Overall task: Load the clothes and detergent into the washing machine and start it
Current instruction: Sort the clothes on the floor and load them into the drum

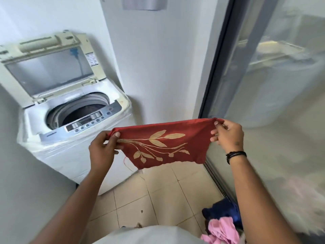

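Here I hold a red cloth [163,143] with a gold leaf pattern stretched out between both hands, in the air in front of me, to the right of the washing machine [70,120]. My left hand [103,148] has a closed grip on the cloth's left corner, thumb on top; my right hand [228,134] pinches the right corner between curled fingers, a dark band at that wrist. The machine's lid [47,67] stands raised and the drum [79,111] is open, something dark inside. On the tiled floor [158,196] by my right arm lies a heap of pink and blue clothes [221,224], beside a glass door [263,76].
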Available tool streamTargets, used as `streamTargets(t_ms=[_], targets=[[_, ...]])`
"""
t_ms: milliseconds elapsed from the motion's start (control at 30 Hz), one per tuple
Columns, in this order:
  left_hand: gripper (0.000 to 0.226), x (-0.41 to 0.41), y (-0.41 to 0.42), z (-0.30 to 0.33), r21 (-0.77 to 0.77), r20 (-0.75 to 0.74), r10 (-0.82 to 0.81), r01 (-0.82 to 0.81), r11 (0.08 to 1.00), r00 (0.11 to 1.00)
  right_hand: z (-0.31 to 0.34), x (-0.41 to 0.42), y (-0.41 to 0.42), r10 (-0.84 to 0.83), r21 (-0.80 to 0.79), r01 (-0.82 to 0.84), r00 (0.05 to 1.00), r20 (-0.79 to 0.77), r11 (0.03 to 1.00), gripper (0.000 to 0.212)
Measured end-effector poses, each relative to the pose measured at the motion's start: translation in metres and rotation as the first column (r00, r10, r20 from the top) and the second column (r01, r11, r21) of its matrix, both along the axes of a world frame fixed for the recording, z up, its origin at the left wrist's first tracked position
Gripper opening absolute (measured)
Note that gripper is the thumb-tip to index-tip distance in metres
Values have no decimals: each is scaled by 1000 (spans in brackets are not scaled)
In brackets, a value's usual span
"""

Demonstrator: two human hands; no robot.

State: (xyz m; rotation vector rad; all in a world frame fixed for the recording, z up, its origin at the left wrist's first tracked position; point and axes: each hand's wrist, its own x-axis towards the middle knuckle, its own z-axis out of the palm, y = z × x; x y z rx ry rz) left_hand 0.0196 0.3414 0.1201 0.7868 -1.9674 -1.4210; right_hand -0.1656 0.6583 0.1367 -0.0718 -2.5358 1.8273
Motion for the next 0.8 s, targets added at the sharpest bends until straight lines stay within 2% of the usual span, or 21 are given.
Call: streamTargets(t_ms=[100,300,433,567,633,800], targets=[[17,5,-37,-2,55,-79,68,-64,996,995,1,-7,-55,29,-62,-29,1000,2,998,17],[15,20,-110,-16,130,-156,214,-194,972,964,6,-17,-175,82,-71,-88,994,-76,994,21],[8,33,-163,-7,98,-209,271,-255,962,940,13,-15,-238,123,-17,-129,971,-203,991,21],[17,38,-214,8,31,-259,357,-362,932,897,14,-22,-298,255,71,-245,932,-256,967,23],[14,34,-232,15,-25,-279,401,-425,905,872,18,-28,-325,332,110,-313,899,-285,943,26],[13,11,-268,16,-81,-231,455,-483,872,860,21,-56,-398,493,176,-460,812,-313,870,27]])
